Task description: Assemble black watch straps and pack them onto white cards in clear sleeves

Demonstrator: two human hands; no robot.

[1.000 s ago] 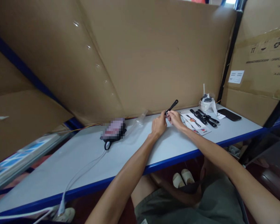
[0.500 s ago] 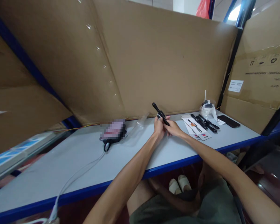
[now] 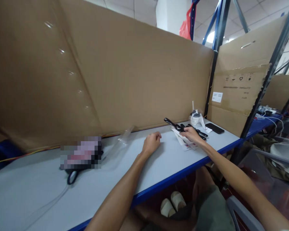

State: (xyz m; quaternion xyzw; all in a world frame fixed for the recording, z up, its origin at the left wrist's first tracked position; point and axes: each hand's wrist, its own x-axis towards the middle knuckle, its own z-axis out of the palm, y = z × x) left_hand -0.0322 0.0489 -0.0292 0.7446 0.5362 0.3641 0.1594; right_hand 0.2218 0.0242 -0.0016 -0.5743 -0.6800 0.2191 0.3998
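Note:
My right hand (image 3: 191, 134) grips a black spokeshave (image 3: 172, 123), a tool with a handle at each end, above the right part of the table. One handle points out to the left. Beneath and behind that hand lie more black spokeshaves (image 3: 202, 133), partly covered by it. Printed cards (image 3: 186, 144) with a tool picture lie under the same hand. My left hand (image 3: 152, 142) rests on the tabletop with its fingers curled in, and nothing shows in it.
A clear plastic bag (image 3: 119, 142) lies left of my left hand. Farther left is a blurred dark-edged device (image 3: 84, 154) with a cable. At the back right stand a lidded cup with a straw (image 3: 195, 117) and a black phone (image 3: 215, 128). Cardboard panels (image 3: 134, 80) wall the table.
My right hand has carried the spokeshave rightward to the other spokeshaves. My left hand has let go of it and come down on the table. The view has turned right.

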